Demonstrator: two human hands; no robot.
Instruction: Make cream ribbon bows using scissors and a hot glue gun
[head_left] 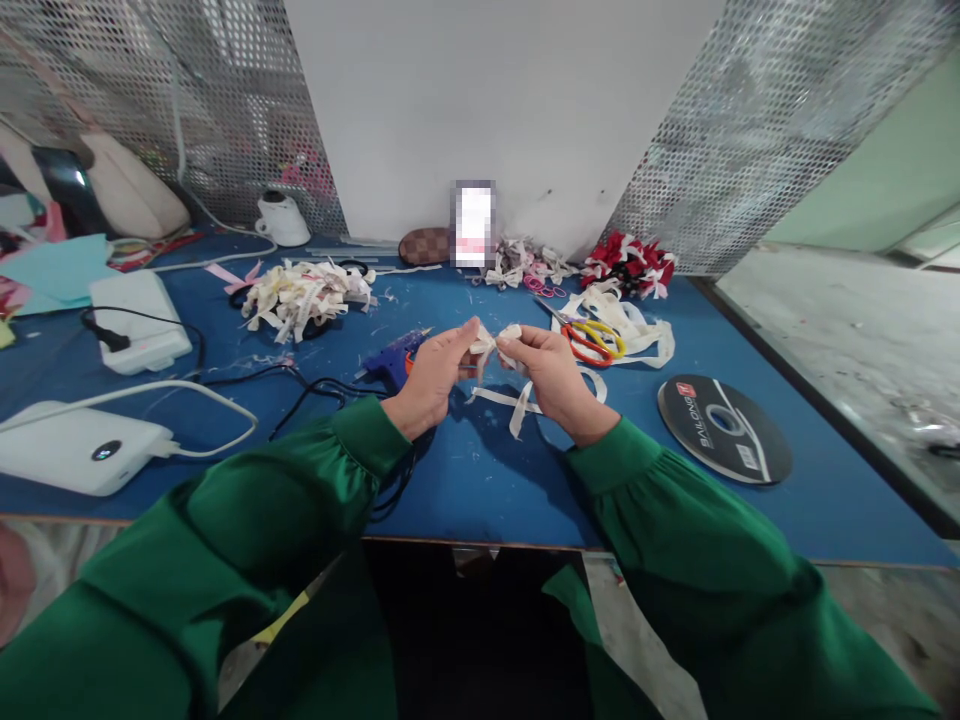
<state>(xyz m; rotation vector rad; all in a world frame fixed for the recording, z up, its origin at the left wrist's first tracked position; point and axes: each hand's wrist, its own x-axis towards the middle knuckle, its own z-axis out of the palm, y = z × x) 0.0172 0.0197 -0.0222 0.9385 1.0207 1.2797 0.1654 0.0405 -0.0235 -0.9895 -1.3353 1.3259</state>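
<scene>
Over the middle of the blue table, a small cream ribbon bow (489, 343) is held between both hands. My left hand (437, 375) pinches its left side with thumb and fingers. On its right side, my right hand (551, 375) is closed on the ribbon, and its fingers nearly meet those of the left. Below the right hand a loose cream ribbon strip (519, 408) hangs and curls on the table. A blue glue gun (390, 360) lies just behind my left hand. Scissors with orange and yellow handles (592, 340) rest on more cream ribbon (652, 335) at the right.
A black ribbon spool (724, 430) lies at the right. Cream ribbon bows (300, 300) are piled at the left, red and white ones (630, 264) at the back right. A phone (473, 225) stands behind. A white power bank (86, 448), power strip (141, 322) and cables occupy the left.
</scene>
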